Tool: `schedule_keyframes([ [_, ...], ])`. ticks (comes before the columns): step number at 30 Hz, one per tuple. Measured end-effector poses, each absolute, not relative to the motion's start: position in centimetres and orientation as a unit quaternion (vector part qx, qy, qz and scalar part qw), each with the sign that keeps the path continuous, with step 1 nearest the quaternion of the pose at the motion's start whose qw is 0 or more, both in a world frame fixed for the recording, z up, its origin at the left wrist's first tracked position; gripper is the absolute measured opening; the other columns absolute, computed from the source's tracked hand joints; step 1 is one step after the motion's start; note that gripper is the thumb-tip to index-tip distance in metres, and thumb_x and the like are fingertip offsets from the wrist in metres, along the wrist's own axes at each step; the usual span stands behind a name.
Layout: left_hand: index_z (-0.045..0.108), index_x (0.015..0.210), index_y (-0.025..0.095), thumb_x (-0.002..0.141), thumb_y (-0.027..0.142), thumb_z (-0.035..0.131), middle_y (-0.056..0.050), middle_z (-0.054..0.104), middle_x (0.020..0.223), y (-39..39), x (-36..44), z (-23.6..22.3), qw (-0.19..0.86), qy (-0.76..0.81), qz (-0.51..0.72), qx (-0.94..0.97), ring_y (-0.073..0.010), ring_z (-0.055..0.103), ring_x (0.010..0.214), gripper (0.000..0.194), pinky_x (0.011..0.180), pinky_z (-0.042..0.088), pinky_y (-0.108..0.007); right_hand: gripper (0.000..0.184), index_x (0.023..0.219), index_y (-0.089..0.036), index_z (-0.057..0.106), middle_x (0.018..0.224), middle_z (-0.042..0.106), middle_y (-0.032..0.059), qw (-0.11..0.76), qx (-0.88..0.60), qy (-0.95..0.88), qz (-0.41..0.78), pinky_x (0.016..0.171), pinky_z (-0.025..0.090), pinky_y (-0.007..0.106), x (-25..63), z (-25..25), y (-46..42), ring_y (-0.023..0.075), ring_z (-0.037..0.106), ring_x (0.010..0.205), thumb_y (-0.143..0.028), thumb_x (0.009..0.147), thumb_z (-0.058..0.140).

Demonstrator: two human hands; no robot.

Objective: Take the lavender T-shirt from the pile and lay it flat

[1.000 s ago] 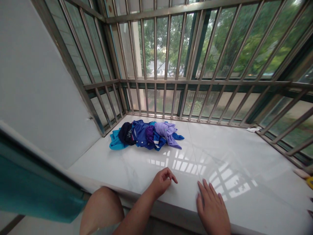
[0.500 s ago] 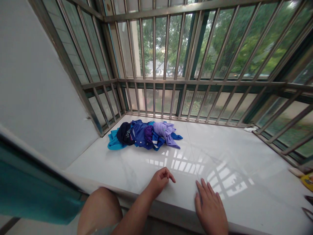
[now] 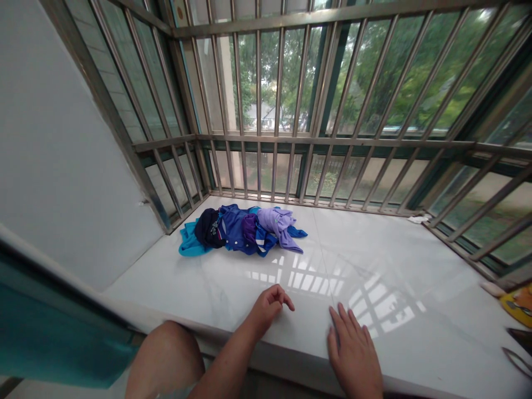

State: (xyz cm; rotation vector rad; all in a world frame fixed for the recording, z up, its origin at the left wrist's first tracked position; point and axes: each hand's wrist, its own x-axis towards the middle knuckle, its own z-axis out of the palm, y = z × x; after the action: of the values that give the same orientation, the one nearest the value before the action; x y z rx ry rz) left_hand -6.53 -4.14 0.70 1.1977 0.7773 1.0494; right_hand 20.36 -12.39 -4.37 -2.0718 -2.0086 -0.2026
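A heap of crumpled clothes (image 3: 236,230) lies on the white sill toward the back left. Dark navy, blue, purple and turquoise cloth shows in it, and a lilac garment (image 3: 276,220) lies over its right end. My left hand (image 3: 268,310) rests on the sill in front of the heap, apart from it. Its fingers are loosely bent, the index finger reaches out, and nothing is held. To the right, my right hand (image 3: 355,352) lies flat on the sill, palm down, fingers stretched and empty.
Metal bars (image 3: 291,141) run around the back and sides of the white sill (image 3: 374,238). A yellow item (image 3: 518,305) and what look like scissors handles (image 3: 517,360) are at the right edge. A teal curtain (image 3: 62,332) hangs at left, beside my bent knee (image 3: 166,354).
The view has turned slightly, so the whole scene sits a little further left. Both hands and the clothes otherwise stay as they were.
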Motion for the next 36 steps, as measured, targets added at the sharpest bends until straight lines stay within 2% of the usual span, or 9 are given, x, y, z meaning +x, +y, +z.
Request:
schedule_keyframes([
  [7, 0.049, 0.078, 0.024, 0.076, 0.02, 0.058, -0.007, 0.081, 0.091, -4.16, -6.51, 0.82, 0.629, 0.347, 0.461, 0.521, -0.0232, 0.064, 0.086, 0.01, 0.105, 0.042, -0.044, 0.062, 0.154, -0.022, 0.065, 0.167, 0.053, 0.0087, 0.131, -0.711, -0.688, -0.066, 0.126, 0.036, 0.06, 20.3, -4.52, -12.35, 0.0333, 0.045, 0.157, -0.042, 0.106, 0.032],
  [16, 0.043, 0.08, 0.025, 0.074, 0.017, 0.055, -0.005, 0.08, 0.09, -4.05, -6.53, 0.41, 0.625, 0.341, 0.47, 0.522, -0.0232, 0.064, 0.089, 0.016, 0.104, 0.041, -0.043, 0.061, 0.154, -0.021, 0.065, 0.166, 0.054, 0.0097, 0.13, -0.711, -0.689, -0.063, 0.126, 0.036, 0.059, 20.45, -4.66, -12.26, 0.0345, 0.046, 0.156, -0.043, 0.106, 0.034],
  [21, 0.043, 0.079, 0.025, 0.077, 0.018, 0.057, -0.005, 0.08, 0.09, -4.01, -6.59, 0.02, 0.624, 0.343, 0.469, 0.523, -0.023, 0.065, 0.089, 0.016, 0.105, 0.041, -0.042, 0.061, 0.153, -0.022, 0.066, 0.167, 0.053, 0.009, 0.126, -0.711, -0.689, -0.067, 0.125, 0.037, 0.06, 20.42, -4.56, -12.27, 0.0338, 0.046, 0.156, -0.042, 0.106, 0.033],
  [26, 0.043, 0.078, 0.025, 0.074, 0.016, 0.054, -0.006, 0.08, 0.09, -4.02, -6.56, 0.06, 0.629, 0.337, 0.469, 0.52, -0.0234, 0.064, 0.09, 0.014, 0.106, 0.039, -0.043, 0.061, 0.154, -0.022, 0.065, 0.167, 0.053, 0.0091, 0.126, -0.71, -0.69, -0.065, 0.126, 0.037, 0.059, 20.44, -4.51, -12.31, 0.0334, 0.046, 0.156, -0.042, 0.106, 0.033],
  [36, 0.043, 0.078, 0.025, 0.073, 0.018, 0.055, -0.006, 0.08, 0.089, -3.96, -6.55, -0.07, 0.632, 0.346, 0.464, 0.514, -0.0237, 0.063, 0.091, 0.015, 0.099, 0.04, -0.041, 0.061, 0.154, -0.021, 0.066, 0.167, 0.053, 0.0087, 0.121, -0.712, -0.689, -0.065, 0.126, 0.037, 0.059, 20.34, -4.38, -12.32, 0.0334, 0.047, 0.156, -0.041, 0.105, 0.033],
])
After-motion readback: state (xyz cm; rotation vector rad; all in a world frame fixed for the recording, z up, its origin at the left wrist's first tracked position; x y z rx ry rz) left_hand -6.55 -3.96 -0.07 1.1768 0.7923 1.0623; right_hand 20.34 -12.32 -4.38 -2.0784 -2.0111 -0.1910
